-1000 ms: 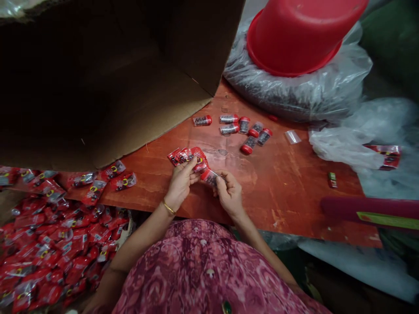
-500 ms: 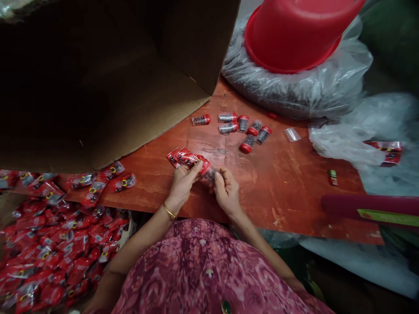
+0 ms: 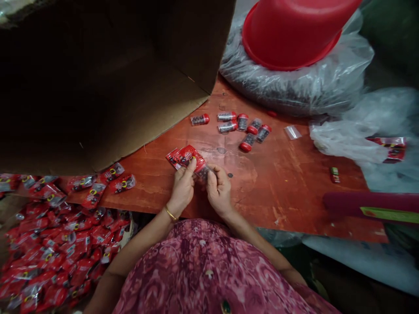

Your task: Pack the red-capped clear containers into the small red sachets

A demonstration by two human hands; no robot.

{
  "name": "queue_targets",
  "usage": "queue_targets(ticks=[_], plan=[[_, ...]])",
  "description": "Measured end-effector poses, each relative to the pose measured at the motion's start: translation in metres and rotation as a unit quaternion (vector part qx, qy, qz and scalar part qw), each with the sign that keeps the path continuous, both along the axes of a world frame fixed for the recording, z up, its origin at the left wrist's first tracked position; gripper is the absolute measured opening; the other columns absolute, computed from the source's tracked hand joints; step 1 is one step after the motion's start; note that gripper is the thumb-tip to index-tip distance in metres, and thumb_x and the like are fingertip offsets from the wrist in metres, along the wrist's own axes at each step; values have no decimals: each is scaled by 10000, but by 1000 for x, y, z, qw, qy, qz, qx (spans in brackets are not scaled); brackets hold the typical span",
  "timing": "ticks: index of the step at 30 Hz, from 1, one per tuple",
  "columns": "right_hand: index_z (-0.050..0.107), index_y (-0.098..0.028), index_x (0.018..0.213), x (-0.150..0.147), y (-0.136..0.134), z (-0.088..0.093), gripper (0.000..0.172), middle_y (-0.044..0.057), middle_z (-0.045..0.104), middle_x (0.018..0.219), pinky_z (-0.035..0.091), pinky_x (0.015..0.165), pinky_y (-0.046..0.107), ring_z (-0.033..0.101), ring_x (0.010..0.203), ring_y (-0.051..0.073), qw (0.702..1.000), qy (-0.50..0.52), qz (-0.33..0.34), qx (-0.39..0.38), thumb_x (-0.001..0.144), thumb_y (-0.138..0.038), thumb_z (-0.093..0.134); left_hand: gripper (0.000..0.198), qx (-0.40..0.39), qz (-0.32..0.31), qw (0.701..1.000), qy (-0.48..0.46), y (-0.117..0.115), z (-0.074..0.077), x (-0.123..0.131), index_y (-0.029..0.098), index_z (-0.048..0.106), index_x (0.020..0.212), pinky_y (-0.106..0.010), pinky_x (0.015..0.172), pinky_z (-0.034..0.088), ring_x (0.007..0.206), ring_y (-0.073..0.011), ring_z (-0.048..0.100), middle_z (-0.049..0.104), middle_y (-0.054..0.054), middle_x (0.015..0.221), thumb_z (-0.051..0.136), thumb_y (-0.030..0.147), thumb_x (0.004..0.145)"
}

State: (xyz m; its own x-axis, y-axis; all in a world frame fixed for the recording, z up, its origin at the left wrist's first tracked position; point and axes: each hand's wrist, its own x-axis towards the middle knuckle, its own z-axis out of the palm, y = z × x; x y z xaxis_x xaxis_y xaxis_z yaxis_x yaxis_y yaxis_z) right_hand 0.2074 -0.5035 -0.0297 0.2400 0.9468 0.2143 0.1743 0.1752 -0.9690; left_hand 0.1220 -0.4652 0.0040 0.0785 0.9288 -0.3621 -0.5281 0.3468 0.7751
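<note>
My left hand (image 3: 183, 187) pinches a red printed packet (image 3: 190, 153) between thumb and fingers above the table. My right hand (image 3: 219, 189) is closed on the end of a small clear tube (image 3: 203, 172) of dark beads, which meets the packet's lower right end. Whether the tube is inside the packet or against it, I cannot tell. Another red packet (image 3: 172, 158) shows just beyond my left fingers. Farther back lie several capped tubes, among them a lone tube (image 3: 200, 119) and a tilted one (image 3: 248, 142) with a red cap.
An open cardboard box (image 3: 176, 104) looms at the upper left. Filled red packets (image 3: 122, 183) lie along the table's left edge, above a large heap (image 3: 62, 253). A red tub (image 3: 291, 35) rests on a plastic bag (image 3: 294, 87). An uncapped clear tube (image 3: 292, 132) lies to the right.
My right hand has shifted slightly left, toward the packet. The packet now stands flatter and more of its printed face shows. A dark bead has appeared on the table right of my right hand.
</note>
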Motion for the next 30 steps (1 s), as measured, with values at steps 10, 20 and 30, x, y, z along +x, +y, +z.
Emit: queue_targets(ticks=[10, 20, 30], plan=[[498, -202, 996, -2, -4, 3, 159, 40, 588, 862, 482, 693, 275, 564, 757, 143, 999, -16, -28, 1, 900, -291, 408, 278, 35, -60, 995, 75, -4, -9, 3, 145, 612, 636, -196, 550, 423, 541, -82, 520, 593, 22, 579, 749, 384, 597], [435, -227, 916, -4, 2, 6, 247, -43, 512, 665, 446, 440, 208, 461, 461, 79, 978, 186, 32, -83, 870, -470, 439, 406, 60, -57, 991, 104, -11, -13, 1, 164, 553, 615, -190, 395, 311, 413, -66, 417, 484, 40, 488, 569, 549, 742], [444, -228, 916, -4, 5, 9, 231, -29, 522, 722, 439, 444, 197, 476, 503, 81, 986, 150, -5, -68, 870, -454, 440, 342, 74, -57, 979, 180, -18, -9, -2, 141, 643, 640, -198, 490, 368, 502, -79, 449, 569, 16, 551, 648, 478, 696]])
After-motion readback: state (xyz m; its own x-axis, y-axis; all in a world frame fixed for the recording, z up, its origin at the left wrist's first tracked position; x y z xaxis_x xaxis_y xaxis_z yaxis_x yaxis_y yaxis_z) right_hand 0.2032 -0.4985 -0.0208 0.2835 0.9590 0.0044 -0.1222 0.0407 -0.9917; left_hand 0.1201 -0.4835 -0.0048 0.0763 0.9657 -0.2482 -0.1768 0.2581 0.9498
